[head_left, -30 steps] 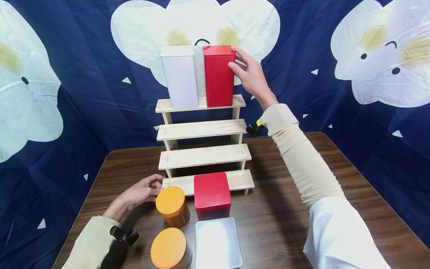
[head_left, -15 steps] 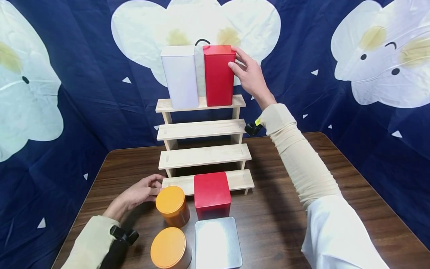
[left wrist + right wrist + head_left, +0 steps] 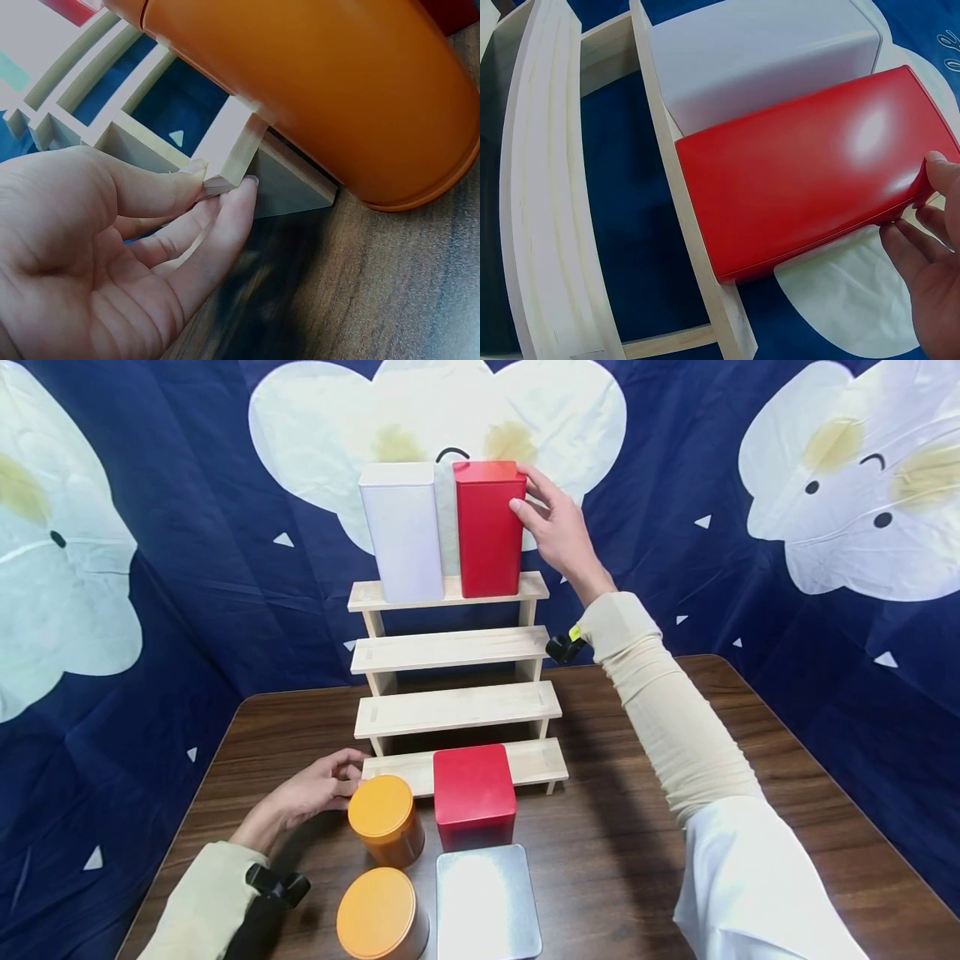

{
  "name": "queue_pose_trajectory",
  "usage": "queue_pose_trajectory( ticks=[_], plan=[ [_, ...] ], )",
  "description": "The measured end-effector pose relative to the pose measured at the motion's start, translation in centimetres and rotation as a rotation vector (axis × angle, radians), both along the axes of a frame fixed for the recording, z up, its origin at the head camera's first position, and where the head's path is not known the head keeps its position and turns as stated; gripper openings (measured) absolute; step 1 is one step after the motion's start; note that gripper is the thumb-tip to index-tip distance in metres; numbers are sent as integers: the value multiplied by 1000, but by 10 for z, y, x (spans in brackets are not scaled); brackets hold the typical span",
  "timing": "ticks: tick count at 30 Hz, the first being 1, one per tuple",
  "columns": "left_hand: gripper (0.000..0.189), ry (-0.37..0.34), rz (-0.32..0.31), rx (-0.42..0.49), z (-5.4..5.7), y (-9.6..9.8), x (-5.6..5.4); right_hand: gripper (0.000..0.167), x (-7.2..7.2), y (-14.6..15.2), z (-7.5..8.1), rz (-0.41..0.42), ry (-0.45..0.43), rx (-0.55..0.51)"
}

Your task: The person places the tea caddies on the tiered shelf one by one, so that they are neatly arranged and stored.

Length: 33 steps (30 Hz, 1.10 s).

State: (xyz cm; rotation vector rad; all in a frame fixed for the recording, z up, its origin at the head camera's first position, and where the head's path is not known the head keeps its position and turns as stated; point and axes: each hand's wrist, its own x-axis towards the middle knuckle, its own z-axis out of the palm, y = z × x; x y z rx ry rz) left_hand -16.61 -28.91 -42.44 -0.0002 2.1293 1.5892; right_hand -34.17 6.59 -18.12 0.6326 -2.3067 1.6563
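Observation:
A tall red tin (image 3: 489, 531) stands upright on the top step of a stepped wooden shelf (image 3: 457, 710), beside a tall white tin (image 3: 405, 535). My right hand (image 3: 561, 531) holds the red tin's upper right edge, thumb on the front and fingers along the side; the right wrist view shows the same red tin (image 3: 802, 172). Down at the left, my left hand (image 3: 307, 793) pinches the end of the lowest step (image 3: 225, 146) between thumb and fingers. An orange round tin (image 3: 382, 814) stands right by those fingertips.
A shorter red square-lidded tin (image 3: 474, 785) stands before the lowest step. Nearer are a second orange tin (image 3: 378, 914) and a silver square tin (image 3: 487, 902) on the brown wooden table (image 3: 600, 860). A blue cloth (image 3: 660, 460) with white clouds hangs behind.
Between one second and half a second ago, my right forearm shifts very slightly left and the red tin's base slightly back. My left hand stays where it was.

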Motion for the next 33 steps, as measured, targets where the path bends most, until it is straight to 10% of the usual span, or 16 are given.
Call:
queue_pose_trajectory(
  ticks=[33],
  plan=[
    [51, -12, 3, -9, 1, 2, 1, 68, -16, 7, -24, -61, 13, 75]
  ],
)
